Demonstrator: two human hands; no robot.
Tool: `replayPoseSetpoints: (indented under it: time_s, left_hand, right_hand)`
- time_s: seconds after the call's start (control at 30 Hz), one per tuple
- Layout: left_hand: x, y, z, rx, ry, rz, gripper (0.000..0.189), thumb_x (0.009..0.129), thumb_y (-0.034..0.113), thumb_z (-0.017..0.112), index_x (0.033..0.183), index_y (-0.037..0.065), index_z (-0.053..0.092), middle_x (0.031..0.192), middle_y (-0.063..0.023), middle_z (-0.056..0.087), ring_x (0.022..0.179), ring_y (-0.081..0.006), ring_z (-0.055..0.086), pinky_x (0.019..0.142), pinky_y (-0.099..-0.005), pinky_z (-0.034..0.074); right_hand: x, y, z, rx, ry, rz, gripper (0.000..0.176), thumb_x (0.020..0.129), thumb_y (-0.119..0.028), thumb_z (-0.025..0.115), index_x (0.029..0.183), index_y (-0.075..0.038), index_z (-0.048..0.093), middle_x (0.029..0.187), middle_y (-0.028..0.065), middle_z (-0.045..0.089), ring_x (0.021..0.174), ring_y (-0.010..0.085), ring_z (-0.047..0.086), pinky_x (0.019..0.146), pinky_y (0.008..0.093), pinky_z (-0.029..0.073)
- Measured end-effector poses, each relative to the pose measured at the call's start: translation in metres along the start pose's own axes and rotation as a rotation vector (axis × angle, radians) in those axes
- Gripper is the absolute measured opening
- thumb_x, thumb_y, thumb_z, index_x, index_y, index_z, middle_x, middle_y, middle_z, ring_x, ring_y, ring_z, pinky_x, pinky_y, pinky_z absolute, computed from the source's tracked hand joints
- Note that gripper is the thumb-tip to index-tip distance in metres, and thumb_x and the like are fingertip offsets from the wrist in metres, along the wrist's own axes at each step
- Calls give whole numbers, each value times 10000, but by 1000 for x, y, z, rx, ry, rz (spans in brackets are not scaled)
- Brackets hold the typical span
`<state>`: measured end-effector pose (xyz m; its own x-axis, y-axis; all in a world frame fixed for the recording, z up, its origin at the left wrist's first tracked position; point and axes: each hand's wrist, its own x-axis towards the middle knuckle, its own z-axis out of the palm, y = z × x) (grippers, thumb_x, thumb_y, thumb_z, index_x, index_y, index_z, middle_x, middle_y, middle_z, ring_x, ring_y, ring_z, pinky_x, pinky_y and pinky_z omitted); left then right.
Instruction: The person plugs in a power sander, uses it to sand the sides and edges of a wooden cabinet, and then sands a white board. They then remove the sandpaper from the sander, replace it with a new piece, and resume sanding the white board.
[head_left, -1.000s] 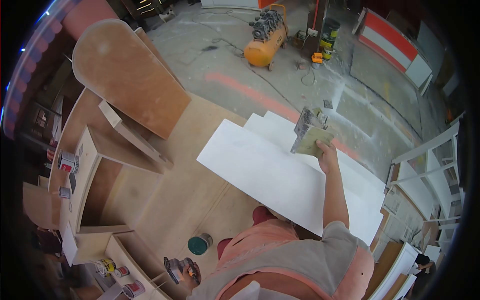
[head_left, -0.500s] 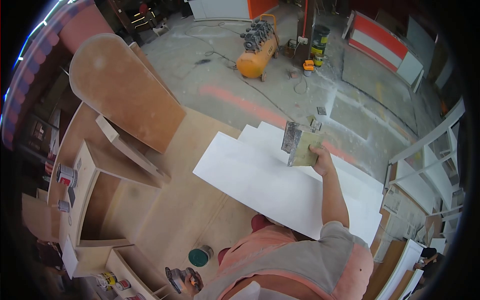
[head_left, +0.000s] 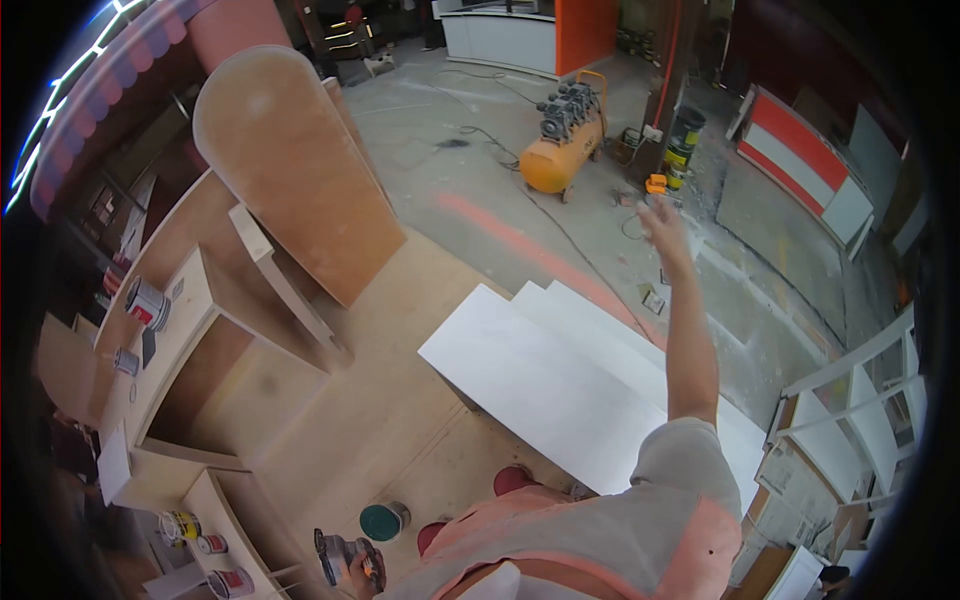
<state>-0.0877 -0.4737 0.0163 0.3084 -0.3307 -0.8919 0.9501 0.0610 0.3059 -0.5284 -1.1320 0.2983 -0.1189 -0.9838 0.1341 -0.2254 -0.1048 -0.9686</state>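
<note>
Several white boards [head_left: 545,375] overlap beside the grey floor [head_left: 425,170], our left grip [head_left: 357,580] holding a sander [head_left: 337,555], our right grip [head_left: 664,232] loosely spread.

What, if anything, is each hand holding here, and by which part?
The left hand grips what looks like a power sander by its body, at the end nearer the person; exact finger placement is unclear. The right hand appears empty.

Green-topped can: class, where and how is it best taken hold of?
Probably around the side of the can, from above: it looks upright and round, no handle visible, with a red shoe close by. The right hand looks empty and suits; the left hand holds a power tool.
</note>
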Motion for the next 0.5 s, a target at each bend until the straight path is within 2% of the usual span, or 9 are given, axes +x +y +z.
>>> replayPoseSetpoints:
  time_s: [0.03, 0.07, 0.1, 0.13, 0.17, 0.27, 0.3, 0.37, 0.5]
  left_hand:
    - [0, 0, -4, -1, -9, -13, 216, 743, 109, 593, 913, 3, 513, 776, -106, 578, 696, -184, 603, 630, -233, 556]
    - [3, 0, -8, -6, -20, -33, 209, 746, 108, 590, 911, 3, 515, 776, -105, 579, 697, -184, 603, 630, -233, 556]
    - [-4, 1, -7, -16, -10, -29, 209, 746, 108, 590, 911, 3, 515, 776, -105, 579, 697, -184, 603, 630, -233, 556]
    - [-8, -2, 6, 38, -15, -29, 185, 754, 108, 583, 893, 1, 523, 769, -106, 582, 698, -186, 606, 630, -233, 555]
    - [-13, -5, 12, 94, -19, -30, 163, 763, 107, 576, 876, -1, 530, 762, -108, 585, 700, -189, 609, 629, -232, 555]
    - [2, -10, -2, 110, -107, 19, 170, 752, 117, 597, 869, 13, 533, 768, -110, 592, 683, -189, 608, 609, -221, 544]
    - [20, -6, -16, 113, -102, 16, 170, 752, 117, 597, 869, 13, 533, 768, -110, 592, 683, -189, 608, 609, -221, 544]
    - [45, 0, -42, 211, -283, -192, 302, 722, 100, 643, 995, 20, 540, 902, -109, 605, 799, -204, 612, 704, -262, 527]
    - [37, -10, 4, 256, -296, -54, 327, 719, 98, 649, 1015, 21, 535, 922, -108, 601, 817, -206, 608, 719, -268, 521]
  right_hand:
    - [-7, -30, 0, 1, -61, -254, 608, 806, -222, 637, 1325, -56, 367, 1241, 127, 484, 1106, 214, 487, 880, 309, 417]
    - [-35, -83, -1, 95, -120, -411, 491, 815, -177, 614, 1252, -23, 451, 1209, 82, 510, 1062, 173, 493, 902, 282, 388]
    - [-63, -129, 0, 166, -44, -719, 479, 796, -61, 572, 1256, -17, 445, 1216, 80, 512, 1032, 168, 515, 898, 288, 394]
    - [-95, -175, -6, 223, -97, -982, 524, 755, -23, 548, 1267, -17, 435, 1235, 128, 498, 1080, 201, 503, 932, 331, 382]
    - [-139, -212, -7, 262, -4, -1120, 573, 731, -88, 560, 1277, 3, 413, 1253, 175, 475, 1116, 246, 488, 934, 384, 385]
    - [-212, -281, -27, 173, 8, -1722, 545, 740, -99, 550, 1261, -2, 423, 1237, 174, 482, 1106, 250, 493, 936, 385, 385]
    - [-232, -292, -28, 142, 3, -1836, 535, 744, -102, 546, 1256, -4, 426, 1232, 173, 484, 1103, 252, 494, 937, 385, 385]
    - [-260, -313, -32, 94, 11, -1966, 517, 750, -109, 540, 1245, -7, 433, 1221, 172, 489, 1096, 255, 497, 938, 385, 384]
    - [-306, -323, -31, 35, 39, -2050, 480, 763, -123, 526, 1224, -14, 447, 1200, 170, 498, 1082, 261, 503, 940, 385, 384]
